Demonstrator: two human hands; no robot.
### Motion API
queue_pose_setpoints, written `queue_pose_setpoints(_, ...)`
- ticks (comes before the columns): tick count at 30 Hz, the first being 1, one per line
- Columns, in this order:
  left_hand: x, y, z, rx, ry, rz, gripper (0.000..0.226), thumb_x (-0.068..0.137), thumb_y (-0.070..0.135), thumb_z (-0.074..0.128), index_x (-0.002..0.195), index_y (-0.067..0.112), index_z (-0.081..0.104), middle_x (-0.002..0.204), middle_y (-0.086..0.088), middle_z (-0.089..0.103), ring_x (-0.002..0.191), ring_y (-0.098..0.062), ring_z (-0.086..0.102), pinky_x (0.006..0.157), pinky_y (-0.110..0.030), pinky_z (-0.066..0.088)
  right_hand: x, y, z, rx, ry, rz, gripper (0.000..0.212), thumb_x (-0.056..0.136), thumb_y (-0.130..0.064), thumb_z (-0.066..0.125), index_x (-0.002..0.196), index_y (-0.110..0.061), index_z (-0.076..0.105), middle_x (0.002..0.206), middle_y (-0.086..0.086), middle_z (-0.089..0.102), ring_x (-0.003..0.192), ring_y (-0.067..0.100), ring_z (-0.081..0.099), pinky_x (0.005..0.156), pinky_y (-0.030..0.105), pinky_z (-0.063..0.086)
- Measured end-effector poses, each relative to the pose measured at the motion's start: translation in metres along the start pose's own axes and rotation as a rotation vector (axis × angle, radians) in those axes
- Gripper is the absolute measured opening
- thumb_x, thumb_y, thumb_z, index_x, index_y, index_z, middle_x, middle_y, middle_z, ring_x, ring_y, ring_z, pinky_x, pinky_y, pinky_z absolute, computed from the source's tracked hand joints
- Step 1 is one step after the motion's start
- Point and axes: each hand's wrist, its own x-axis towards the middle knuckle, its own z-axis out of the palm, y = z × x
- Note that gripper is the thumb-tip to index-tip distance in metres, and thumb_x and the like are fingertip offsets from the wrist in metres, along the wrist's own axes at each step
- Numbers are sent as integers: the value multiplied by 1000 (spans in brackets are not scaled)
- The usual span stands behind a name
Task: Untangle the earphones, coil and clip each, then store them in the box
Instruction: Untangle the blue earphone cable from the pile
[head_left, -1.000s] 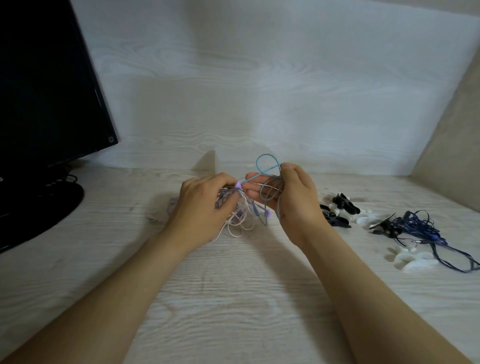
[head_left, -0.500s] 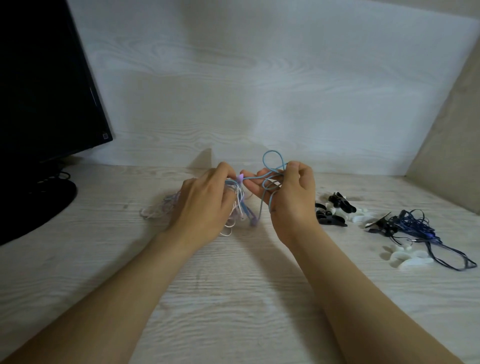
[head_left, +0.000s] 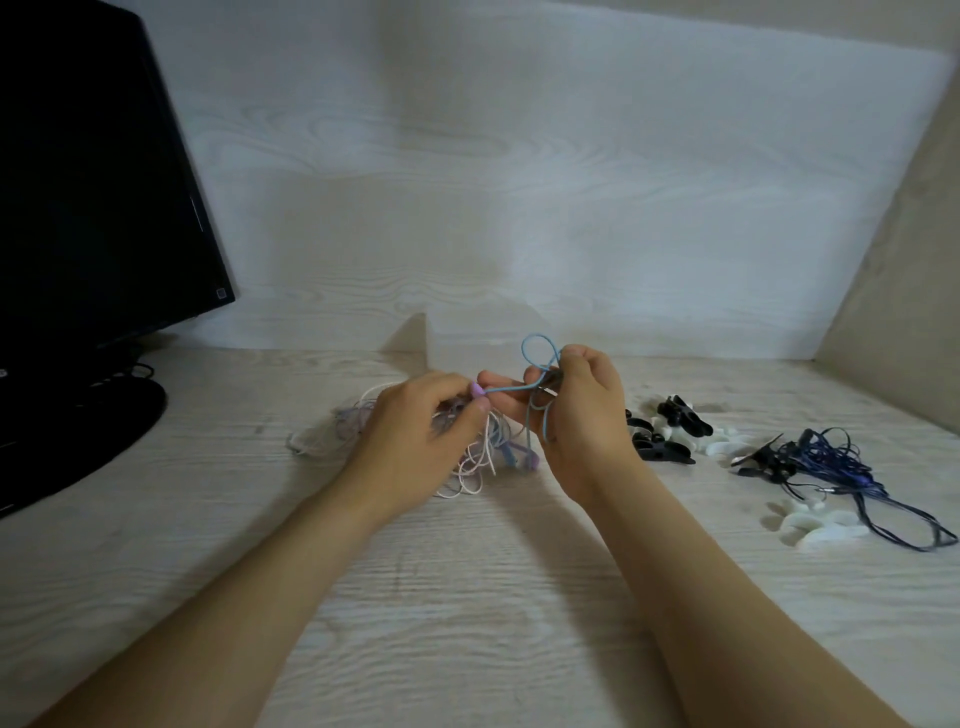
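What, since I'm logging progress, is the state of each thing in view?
left hand, grips the pale tangle.
right hand, holds the blue cable.
blue cable, looped above the right hand, lower part running into the tangle.
pale tangle, knotted, on the desk.
dark blue earphones, loose heap, tail trailing.
black clips, lying loose.
white clips, lying loose.
monitor, screen dark.

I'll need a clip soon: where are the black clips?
Head view: the black clips lie on the desk just right of the right hand, among white clips, left of the dark blue earphones.
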Motion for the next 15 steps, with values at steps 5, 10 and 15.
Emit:
queue_pose_setpoints(5,-3,4,-4,10,-46,-58,11,97,16,65,93,25,71,73,16,69,67,-5,65,67,-27,51,3,4,-1,48,67,-16,12,114,-17,28,121,-13,38,94,16,52,76,45,77,75,58,65)
queue_pose_setpoints(10,-2,-3,-3,127,-118,-55,25,91,48,47,87,28,60,82,7,63,77,-19,66,78,-45,53,2,0,-1,174,48,-5,9,115,-16,29,121,-16,37,90,17,49,79,47,77,71,53,66)
queue_pose_setpoints(15,-4,-5,-3,338,-117,-21,33,94,57,37,94,32,58,94,9,59,92,-17,61,94,-47,43,-3,-4,1,225,15,-37,11,116,-19,31,123,-17,38,79,14,48,84,48,77,75,52,66)
